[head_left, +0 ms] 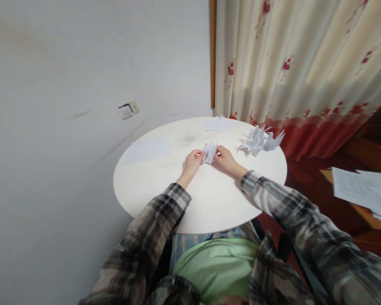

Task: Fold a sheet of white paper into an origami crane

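A small folded white paper piece [209,152] stands on the round white table [165,190], held between both hands. My left hand [193,162] pinches its left side with fingers closed. My right hand [225,158] grips its right side, fingers closed too. Both forearms in plaid sleeves rest on the tabletop.
A flat white sheet [148,149] lies at the table's left. Several finished folded paper figures [259,141] sit at the right rear, and more paper [216,124] at the far edge. A wall socket [128,110] is on the grey wall; curtain [298,67] and papers [365,188] on a wooden surface to the right.
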Tool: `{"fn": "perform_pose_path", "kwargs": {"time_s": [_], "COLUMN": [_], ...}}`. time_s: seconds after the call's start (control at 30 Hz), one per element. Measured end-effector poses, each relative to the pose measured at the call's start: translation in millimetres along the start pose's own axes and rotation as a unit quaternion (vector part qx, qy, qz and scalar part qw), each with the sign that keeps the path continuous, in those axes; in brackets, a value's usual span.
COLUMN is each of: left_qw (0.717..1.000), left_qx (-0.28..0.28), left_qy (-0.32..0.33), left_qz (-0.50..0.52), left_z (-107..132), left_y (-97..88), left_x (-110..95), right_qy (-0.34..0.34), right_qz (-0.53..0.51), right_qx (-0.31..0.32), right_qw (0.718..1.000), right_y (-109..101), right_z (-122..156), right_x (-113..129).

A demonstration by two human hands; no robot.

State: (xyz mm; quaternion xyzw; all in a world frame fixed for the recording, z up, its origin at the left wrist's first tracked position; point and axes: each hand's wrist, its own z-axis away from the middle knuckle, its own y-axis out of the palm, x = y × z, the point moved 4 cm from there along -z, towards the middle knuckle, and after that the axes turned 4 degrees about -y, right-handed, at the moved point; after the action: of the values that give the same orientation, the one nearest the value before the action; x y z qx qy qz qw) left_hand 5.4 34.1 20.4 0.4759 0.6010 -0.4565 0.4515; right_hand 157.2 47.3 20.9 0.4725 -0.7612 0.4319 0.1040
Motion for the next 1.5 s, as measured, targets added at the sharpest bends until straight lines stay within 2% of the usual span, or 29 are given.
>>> {"fn": "perform_pose_path", "kwargs": {"time_s": [0.17, 0.43, 0.73, 0.9, 1.27, 1.5], "left_qw": [1.0, 0.998, 0.998, 0.998, 0.995, 0.993], "left_qx": [0.012, -0.023, -0.026, -0.011, 0.044, 0.046], "left_qy": [-0.002, 0.057, 0.05, 0.025, 0.02, 0.018], "left_qz": [0.019, 0.019, 0.038, 0.048, 0.088, 0.103], "left_z": [2.5, 5.6, 8.1, 11.1, 12.3, 12.5], "left_y": [-0.1, -3.6, -2.8, -1.0, 3.1, 1.6], "left_x": [-3.2, -10.8, -13.9, -14.9, -18.9, -19.0], "right_qy": [-0.003, -0.015, -0.042, -0.037, -0.034, -0.027], "right_qz": [-0.013, 0.004, -0.014, -0.02, -0.028, -0.029], "right_qx": [0.005, 0.023, 0.035, 0.038, 0.05, 0.057], "right_qw": [1.0, 1.0, 0.998, 0.998, 0.998, 0.998], "right_y": [1.4, 3.9, 3.9, 2.4, 4.2, 4.2], "right_z": [-0.5, -0.3, 0.6, 0.7, 1.2, 1.6], "right_x": [-1.4, -1.7, 4.1, 6.7, 3.6, 4.6]}}
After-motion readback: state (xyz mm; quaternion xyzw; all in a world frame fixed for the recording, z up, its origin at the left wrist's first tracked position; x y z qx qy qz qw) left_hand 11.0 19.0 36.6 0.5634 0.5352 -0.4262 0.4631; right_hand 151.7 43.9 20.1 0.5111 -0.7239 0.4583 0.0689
